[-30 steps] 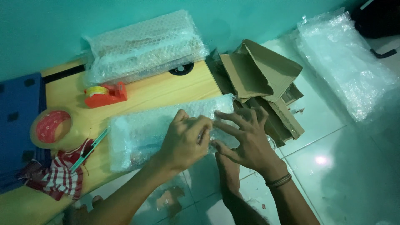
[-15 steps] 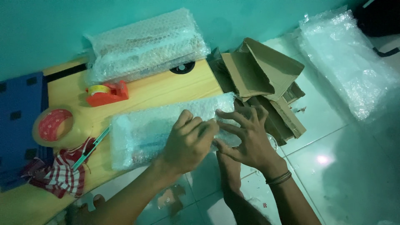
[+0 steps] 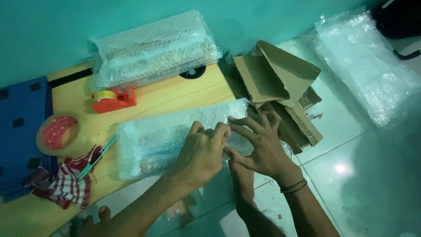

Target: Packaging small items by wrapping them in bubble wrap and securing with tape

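Observation:
A long parcel wrapped in bubble wrap (image 3: 162, 138) lies along the front edge of a low wooden board (image 3: 175, 94). My left hand (image 3: 199, 153) rests on the parcel's right part, fingers curled and pinching the wrap. My right hand (image 3: 258, 142) presses on the parcel's right end, fingers spread, touching the left hand's fingertips. A dark band sits on the right wrist.
A second bubble-wrapped bundle (image 3: 153, 46) lies at the board's back. A red tape dispenser (image 3: 114, 98), a big tape roll (image 3: 57, 134), a teal cutter (image 3: 97, 156) and checked cloth (image 3: 66, 186) lie left. Folded cardboard (image 3: 274, 83) and loose bubble wrap (image 3: 366, 66) lie on the tiled floor right.
Both hands stay on the parcel's right end; the fingers have shifted slightly, with the left hand's fingertips drawn closer to the right hand.

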